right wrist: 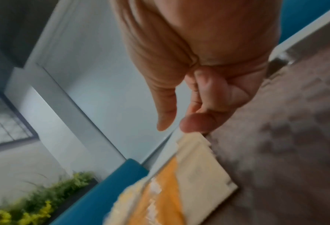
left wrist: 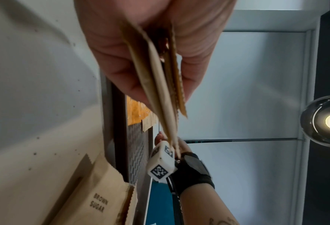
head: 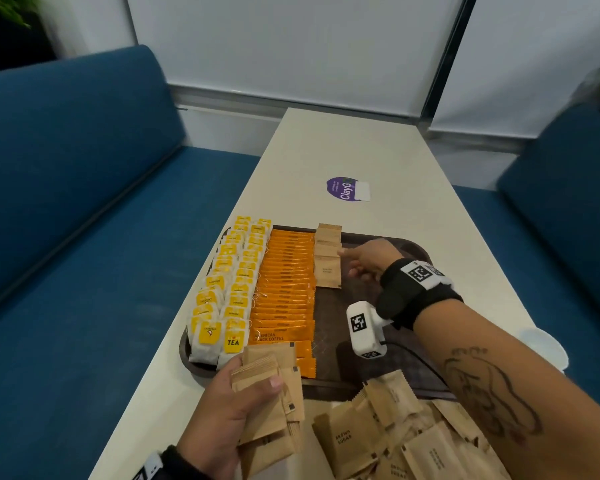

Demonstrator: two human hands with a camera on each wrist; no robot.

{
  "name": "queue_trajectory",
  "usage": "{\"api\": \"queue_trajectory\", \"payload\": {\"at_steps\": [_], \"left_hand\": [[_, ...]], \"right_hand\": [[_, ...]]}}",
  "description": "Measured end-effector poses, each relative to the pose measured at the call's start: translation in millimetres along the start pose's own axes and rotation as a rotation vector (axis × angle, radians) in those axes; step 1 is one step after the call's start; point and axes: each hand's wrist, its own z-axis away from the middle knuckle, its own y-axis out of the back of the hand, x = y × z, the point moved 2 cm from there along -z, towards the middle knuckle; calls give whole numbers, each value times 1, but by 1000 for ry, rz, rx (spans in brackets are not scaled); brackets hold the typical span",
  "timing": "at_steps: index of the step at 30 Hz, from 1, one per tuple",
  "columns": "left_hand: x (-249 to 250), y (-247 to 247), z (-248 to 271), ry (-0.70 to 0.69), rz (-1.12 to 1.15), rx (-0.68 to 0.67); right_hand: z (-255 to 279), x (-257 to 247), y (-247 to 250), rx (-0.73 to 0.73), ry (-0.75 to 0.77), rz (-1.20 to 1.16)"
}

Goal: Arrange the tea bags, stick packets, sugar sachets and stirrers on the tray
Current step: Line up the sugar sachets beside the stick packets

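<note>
The right hand, fingers loosely apart and holding nothing, touches the far sugar row on the tray beside the orange sticks. The left hand clamps a fanned stack near the tray's near edge. A careless nudge could skew that short overlapped row, or the loose fan might slip

left grip pinching a sheaf of brown sugar sachets edge-on above the tray. orange stick packets lying in the tray. loose "brown sugar" sachet on the desk against the tray's edge. right wrist cuff beyond.
</note>
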Motion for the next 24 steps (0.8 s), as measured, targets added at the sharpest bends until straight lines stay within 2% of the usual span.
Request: {"api": "queue_trajectory", "payload": {"at_steps": [4, 8, 12, 18, 21, 24], "left_hand": [[4, -13, 8, -35, -1, -78], [7, -23, 19, -48, -2, -144], [5, -23, 26, -71, -72, -189], [-1, -23, 41, -47, -132, -264], [-3, -18, 44, -57, -105, -217], [-3, -13, 45, -72, -51, -155]], "right_hand": [[71, -11, 17, -121, 247, -129], [145, 10, 11, -269, 372, -6], [184, 48, -14, -347, 322, 35], [200, 84, -40, -299, 263, -319], [203, 92, -42, -224, 239, -520], [209, 97, -46, -253, 196, -601]]}}
